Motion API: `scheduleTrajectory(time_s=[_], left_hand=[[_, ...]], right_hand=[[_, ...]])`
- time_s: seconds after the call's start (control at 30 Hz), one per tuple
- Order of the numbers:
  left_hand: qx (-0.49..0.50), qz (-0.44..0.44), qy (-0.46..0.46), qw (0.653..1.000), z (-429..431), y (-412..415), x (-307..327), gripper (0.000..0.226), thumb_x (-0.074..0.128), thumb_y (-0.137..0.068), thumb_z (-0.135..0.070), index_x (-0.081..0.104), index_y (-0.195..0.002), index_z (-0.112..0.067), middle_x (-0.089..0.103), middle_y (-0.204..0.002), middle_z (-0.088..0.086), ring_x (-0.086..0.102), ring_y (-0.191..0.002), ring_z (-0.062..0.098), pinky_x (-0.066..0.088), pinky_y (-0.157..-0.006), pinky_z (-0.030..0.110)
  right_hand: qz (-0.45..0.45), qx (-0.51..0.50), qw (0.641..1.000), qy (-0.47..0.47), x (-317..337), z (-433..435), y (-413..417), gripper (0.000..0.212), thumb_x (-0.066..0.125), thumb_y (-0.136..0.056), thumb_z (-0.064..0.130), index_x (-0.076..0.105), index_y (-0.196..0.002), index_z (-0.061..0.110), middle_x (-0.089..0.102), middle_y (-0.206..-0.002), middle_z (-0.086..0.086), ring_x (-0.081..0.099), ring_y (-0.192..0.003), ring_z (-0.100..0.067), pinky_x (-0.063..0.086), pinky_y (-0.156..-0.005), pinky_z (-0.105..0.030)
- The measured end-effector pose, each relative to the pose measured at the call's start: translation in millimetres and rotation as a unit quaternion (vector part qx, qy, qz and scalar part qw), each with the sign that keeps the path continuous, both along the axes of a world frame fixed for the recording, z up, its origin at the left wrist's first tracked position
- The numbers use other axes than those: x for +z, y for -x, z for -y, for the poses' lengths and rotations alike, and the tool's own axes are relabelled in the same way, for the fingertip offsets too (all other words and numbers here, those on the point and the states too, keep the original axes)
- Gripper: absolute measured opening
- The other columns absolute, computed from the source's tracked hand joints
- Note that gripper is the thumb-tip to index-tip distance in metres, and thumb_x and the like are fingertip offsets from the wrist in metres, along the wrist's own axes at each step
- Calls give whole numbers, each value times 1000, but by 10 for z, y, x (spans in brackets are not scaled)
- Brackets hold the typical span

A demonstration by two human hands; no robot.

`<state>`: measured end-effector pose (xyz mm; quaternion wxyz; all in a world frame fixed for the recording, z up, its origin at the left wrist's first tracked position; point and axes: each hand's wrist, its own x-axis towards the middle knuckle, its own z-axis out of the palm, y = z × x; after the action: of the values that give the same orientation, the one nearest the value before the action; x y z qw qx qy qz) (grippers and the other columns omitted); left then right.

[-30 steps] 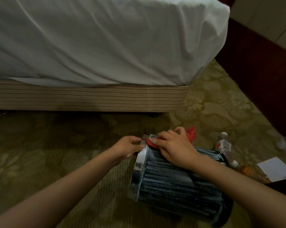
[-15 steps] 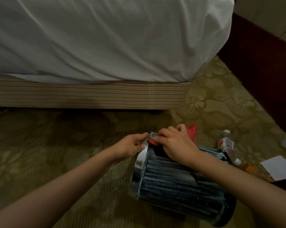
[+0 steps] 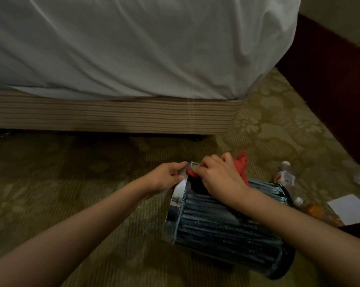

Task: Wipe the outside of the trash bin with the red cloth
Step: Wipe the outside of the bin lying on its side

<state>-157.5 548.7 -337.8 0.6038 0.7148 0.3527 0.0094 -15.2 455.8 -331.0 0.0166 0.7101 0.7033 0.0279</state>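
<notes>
A dark ribbed trash bin [image 3: 226, 228] with a shiny metal rim lies on its side on the carpet, rim toward the left. My left hand [image 3: 167, 178] grips the top of that rim. My right hand [image 3: 220, 177] presses the red cloth [image 3: 241, 165] against the bin's upper side near the rim, fingers curled over it. Parts of the cloth poke out past my fingertips and behind my knuckles; the rest is hidden under the hand.
A bed with a white sheet [image 3: 133, 48] and striped base [image 3: 112, 116] runs across the back. Right of the bin lie a plastic bottle [image 3: 284, 178], an orange bottle [image 3: 317, 211] and white paper [image 3: 348, 208]. A dark wooden panel [image 3: 330, 79] stands at the right.
My right hand with the cloth has shifted slightly along the bin near the rim. My left hand has moved up a little on the rim. The bin stays where it was.
</notes>
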Motion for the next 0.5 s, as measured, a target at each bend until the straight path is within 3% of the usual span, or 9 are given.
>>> scheduleTrajectory(time_s=[0.07,0.17,0.27,0.43,0.5], left_hand=[[-1,0,-5,1000,-6,3,-4,51,43,-94,2,30,-143,-5,48,-136,17,45,-126,23,26,-96,11],[-12,-8,-18,1000,-35,23,2,51,45,-94,0,32,-143,-6,50,-135,14,47,-123,20,31,-95,11],[-20,-19,-30,999,-37,19,2,51,46,-95,-3,31,-143,-7,50,-135,10,47,-113,7,37,-81,3],[-12,-25,-43,999,14,21,18,51,45,-95,-2,31,-144,-10,44,-142,5,42,-128,13,31,-94,10],[-13,-24,-45,999,24,38,31,51,45,-95,-2,31,-144,-9,45,-141,6,42,-127,12,31,-92,8]], right_hand=[[12,-26,1000,3,-4,-93,-27,40,37,-95,23,47,-133,29,51,-108,-1,44,-104,-23,18,-75,-36],[-11,16,1000,-18,-16,22,19,39,44,-92,21,53,-129,27,55,-103,-3,48,-97,-25,19,-73,-36],[-11,59,998,-36,-33,162,89,35,57,-85,18,61,-120,23,60,-91,-7,54,-86,-28,27,-70,-37],[9,-39,999,0,21,-99,9,36,40,-94,20,53,-126,25,52,-106,-4,45,-103,-25,23,-81,-38],[10,-25,1000,10,3,-107,26,38,39,-93,19,52,-128,24,52,-107,-5,45,-103,-25,23,-81,-38]])
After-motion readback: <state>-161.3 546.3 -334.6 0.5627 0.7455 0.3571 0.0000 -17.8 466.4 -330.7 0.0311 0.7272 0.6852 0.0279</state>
